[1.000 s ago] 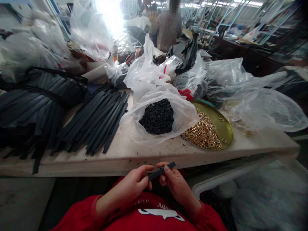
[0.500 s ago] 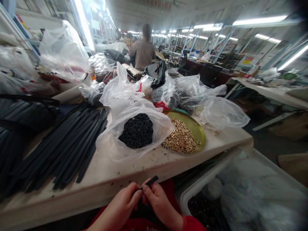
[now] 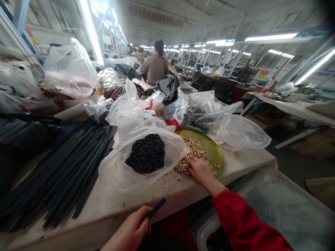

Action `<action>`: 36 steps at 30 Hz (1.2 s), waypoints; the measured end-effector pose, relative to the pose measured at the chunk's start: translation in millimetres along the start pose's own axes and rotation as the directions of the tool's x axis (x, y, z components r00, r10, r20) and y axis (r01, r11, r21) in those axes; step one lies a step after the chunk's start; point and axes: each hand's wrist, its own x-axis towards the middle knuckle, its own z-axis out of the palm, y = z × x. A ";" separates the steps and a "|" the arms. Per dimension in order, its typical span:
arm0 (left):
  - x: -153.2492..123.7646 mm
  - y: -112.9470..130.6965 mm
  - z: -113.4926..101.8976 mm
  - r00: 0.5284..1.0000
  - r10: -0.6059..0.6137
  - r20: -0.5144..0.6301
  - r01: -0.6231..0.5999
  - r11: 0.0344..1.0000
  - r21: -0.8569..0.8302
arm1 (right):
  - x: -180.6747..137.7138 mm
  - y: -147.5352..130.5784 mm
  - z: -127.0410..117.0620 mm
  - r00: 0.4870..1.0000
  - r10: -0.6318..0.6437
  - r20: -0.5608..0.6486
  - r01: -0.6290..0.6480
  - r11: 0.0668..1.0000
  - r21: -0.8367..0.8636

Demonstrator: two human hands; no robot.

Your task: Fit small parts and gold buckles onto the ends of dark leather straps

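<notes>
Left hand (image 3: 132,230) pinches black strap (image 3: 156,208) below table (image 3: 167,190) edge, grip clamped on its near end; long axis diagonal, free end points up-right. Right hand (image 3: 200,169) rests in gold clips (image 3: 195,155) on brass tray (image 3: 216,150), fingers curled, cannot tell if holding any.
</notes>
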 end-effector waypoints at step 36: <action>6.2 26.9 -18.7 0.914 0.260 -0.311 -0.184 0.949 0.255 | -79.4 -144.2 1.9 0.853 -0.190 0.485 -0.479 0.080 0.874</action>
